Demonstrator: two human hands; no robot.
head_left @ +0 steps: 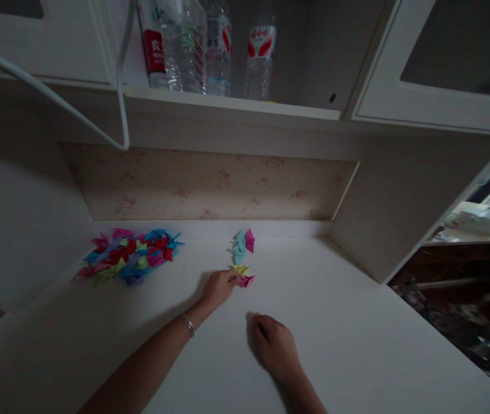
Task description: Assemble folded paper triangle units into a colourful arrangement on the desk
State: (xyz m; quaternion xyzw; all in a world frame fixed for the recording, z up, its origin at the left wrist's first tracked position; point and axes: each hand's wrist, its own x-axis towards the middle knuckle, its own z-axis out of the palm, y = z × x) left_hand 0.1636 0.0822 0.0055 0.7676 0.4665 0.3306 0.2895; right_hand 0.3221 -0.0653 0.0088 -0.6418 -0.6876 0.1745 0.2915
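My left hand [220, 288], with a silver bangle on its wrist, reaches over the white desktop with fingertips pinched at the left edge of a pink folded paper crane [246, 281]. Just behind that lies a yellow paper crane [241, 269], close to the fingers. Farther back are light blue paper cranes [239, 247] beside a magenta one [249, 240]. My right hand [276, 346] rests curled on the desktop, nearer to me, and nothing shows in it. At the back left lies a heap of multicoloured paper cranes [130, 255].
Above the desktop [335, 351], an open shelf [305, 109] holds several plastic bottles [259, 60]. A white bent tube [50, 95] hangs at the upper left. Side panels [404, 190] flank the desk, and its right edge drops toward a cluttered dark area.
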